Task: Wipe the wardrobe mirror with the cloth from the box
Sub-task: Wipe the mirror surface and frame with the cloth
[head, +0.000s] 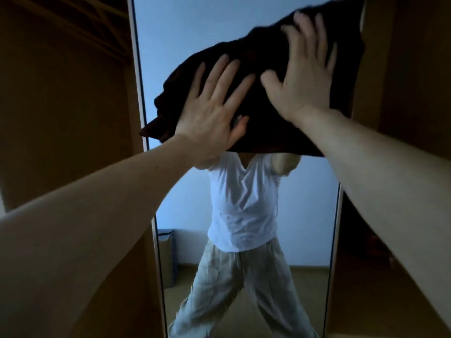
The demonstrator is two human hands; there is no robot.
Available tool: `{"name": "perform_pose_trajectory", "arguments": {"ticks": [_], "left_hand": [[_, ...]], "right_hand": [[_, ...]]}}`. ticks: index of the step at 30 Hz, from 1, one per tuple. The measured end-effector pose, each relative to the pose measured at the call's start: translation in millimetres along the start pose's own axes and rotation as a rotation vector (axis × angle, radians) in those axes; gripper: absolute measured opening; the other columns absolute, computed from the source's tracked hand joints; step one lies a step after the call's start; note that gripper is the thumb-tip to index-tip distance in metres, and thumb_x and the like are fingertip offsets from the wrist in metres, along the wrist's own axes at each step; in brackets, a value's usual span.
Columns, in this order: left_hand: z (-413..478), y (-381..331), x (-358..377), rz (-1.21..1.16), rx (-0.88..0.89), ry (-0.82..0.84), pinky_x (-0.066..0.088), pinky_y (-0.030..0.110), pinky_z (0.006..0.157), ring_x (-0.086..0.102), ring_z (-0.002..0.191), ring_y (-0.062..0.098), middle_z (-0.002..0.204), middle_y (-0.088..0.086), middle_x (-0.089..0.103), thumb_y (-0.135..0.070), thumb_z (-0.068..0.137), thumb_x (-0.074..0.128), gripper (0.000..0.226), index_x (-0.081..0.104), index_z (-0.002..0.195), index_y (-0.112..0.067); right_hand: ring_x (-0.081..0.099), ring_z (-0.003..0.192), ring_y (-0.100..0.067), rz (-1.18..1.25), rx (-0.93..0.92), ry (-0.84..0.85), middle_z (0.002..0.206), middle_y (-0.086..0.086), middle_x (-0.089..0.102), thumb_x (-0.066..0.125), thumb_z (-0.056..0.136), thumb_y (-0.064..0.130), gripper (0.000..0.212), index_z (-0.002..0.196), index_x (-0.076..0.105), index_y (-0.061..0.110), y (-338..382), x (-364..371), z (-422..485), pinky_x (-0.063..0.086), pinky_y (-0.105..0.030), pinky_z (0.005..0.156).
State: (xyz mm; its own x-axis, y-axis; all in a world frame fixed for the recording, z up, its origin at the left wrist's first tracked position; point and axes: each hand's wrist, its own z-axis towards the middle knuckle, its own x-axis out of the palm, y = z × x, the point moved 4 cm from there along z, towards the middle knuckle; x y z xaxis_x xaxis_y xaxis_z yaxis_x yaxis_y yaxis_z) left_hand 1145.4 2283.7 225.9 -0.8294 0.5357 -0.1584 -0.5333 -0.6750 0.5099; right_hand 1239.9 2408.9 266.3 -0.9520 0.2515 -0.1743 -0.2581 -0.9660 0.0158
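Observation:
A large dark cloth (266, 118) is spread against the upper part of the tall wardrobe mirror (185, 40). My left hand (214, 111) presses flat on the cloth's lower left part, fingers straight and spread. My right hand (302, 71) presses on its upper right part, fingers also spread and slightly blurred. The cloth reaches from the mirror's left frame to its right frame. Below the cloth the glass reflects a person in a white shirt and light trousers.
Brown wooden wardrobe panels (63, 113) stand on both sides of the mirror, with open shelving at the upper left. The reflection shows a cardboard box (167, 257) on the floor by a pale wall.

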Motion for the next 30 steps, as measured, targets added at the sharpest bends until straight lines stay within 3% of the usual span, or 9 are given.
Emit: {"name": "perform_pose_trajectory", "arguments": {"ticks": [3,8,12,15,18,21,23,26,30], "left_hand": [[-16.2,-12.7,1.1,-0.006,-0.107,0.043,0.012,0.056,0.114,0.02,0.143,0.039,0.152,0.024,0.028,-0.043,0.091,0.039,0.069,0.026,0.15,-0.01],[-112.5,-51.2,3.7,-0.194,0.003,0.087,0.016,0.059,0.113,0.028,0.138,0.042,0.144,0.026,0.039,-0.036,0.087,0.053,0.06,0.046,0.14,-0.007],[-153.3,-50.0,-21.8,-0.394,0.019,0.166,0.015,0.046,0.117,0.042,0.129,0.029,0.132,0.011,0.052,-0.04,0.085,0.053,0.051,0.057,0.128,-0.014],[-155.7,-20.9,-37.8,-0.468,-0.288,0.113,0.019,0.045,0.114,0.045,0.114,0.023,0.116,0.005,0.055,-0.042,0.079,0.054,0.044,0.061,0.113,-0.016],[-163.2,17.6,-36.3,-0.563,-0.752,0.093,0.034,0.045,0.104,0.041,0.115,0.021,0.122,0.006,0.047,-0.036,0.081,0.054,0.041,0.054,0.116,-0.015],[-166.6,37.6,-23.8,-0.953,-1.22,0.197,0.037,0.037,0.105,0.039,0.128,0.019,0.142,0.003,0.036,-0.04,0.094,0.047,0.054,0.035,0.142,-0.017],[-173.6,39.3,-3.0,-1.308,-1.489,0.345,0.035,0.034,0.106,0.043,0.13,0.022,0.145,0.002,0.041,-0.052,0.097,0.037,0.06,0.033,0.147,-0.018],[-184.5,35.3,12.2,-1.605,-1.567,0.47,0.034,0.041,0.112,0.054,0.123,0.022,0.137,0.008,0.055,-0.067,0.093,0.027,0.073,0.047,0.14,-0.014],[-207.2,39.1,24.7,-1.649,-1.654,0.368,0.041,0.038,0.103,0.063,0.107,0.021,0.112,0.01,0.069,-0.065,0.095,0.025,0.071,0.063,0.115,-0.009]], "right_hand": [[0.007,0.147,-0.024,0.044,-0.023,0.02,0.158,-0.001,0.018,0.041,0.079,0.049,0.072,0.144,0.035,0.017,6.0,1.4,-3.4,0.004,-0.045,0.115],[0.016,0.144,-0.027,-0.017,-0.189,0.103,0.155,-0.005,0.027,0.048,0.076,0.049,0.074,0.14,0.04,0.013,9.9,23.8,-113.8,0.015,-0.049,0.111],[0.015,0.143,-0.029,-0.041,-0.212,0.183,0.154,-0.006,0.027,0.046,0.075,0.045,0.072,0.139,0.035,0.014,7.2,35.0,-160.8,0.016,-0.054,0.109],[0.012,0.144,-0.028,0.013,-0.157,0.212,0.154,-0.005,0.026,0.046,0.074,0.04,0.07,0.139,0.035,0.014,15.3,30.9,-155.1,0.015,-0.058,0.109],[0.014,0.144,-0.028,0.042,-0.139,0.23,0.153,-0.007,0.028,0.044,0.073,0.032,0.067,0.136,0.042,0.012,34.0,27.9,-145.2,0.016,-0.058,0.109],[0.019,0.143,-0.029,0.049,-0.251,0.262,0.15,-0.008,0.035,0.046,0.071,0.026,0.062,0.132,0.05,0.009,58.2,27.8,-115.2,0.017,-0.057,0.11],[0.019,0.143,-0.029,0.086,-0.337,0.305,0.149,-0.007,0.036,0.051,0.07,0.022,0.061,0.13,0.053,0.008,74.2,31.1,-87.0,0.014,-0.056,0.111],[0.016,0.144,-0.029,0.12,-0.412,0.33,0.15,-0.007,0.035,0.053,0.072,0.019,0.06,0.131,0.053,0.009,96.4,41.5,-61.0,0.006,-0.051,0.112],[0.018,0.144,-0.031,0.057,-0.346,0.202,0.153,-0.008,0.032,0.04,0.071,0.029,0.068,0.136,0.049,0.011,118.9,57.8,-85.5,0.007,-0.051,0.112]]}}
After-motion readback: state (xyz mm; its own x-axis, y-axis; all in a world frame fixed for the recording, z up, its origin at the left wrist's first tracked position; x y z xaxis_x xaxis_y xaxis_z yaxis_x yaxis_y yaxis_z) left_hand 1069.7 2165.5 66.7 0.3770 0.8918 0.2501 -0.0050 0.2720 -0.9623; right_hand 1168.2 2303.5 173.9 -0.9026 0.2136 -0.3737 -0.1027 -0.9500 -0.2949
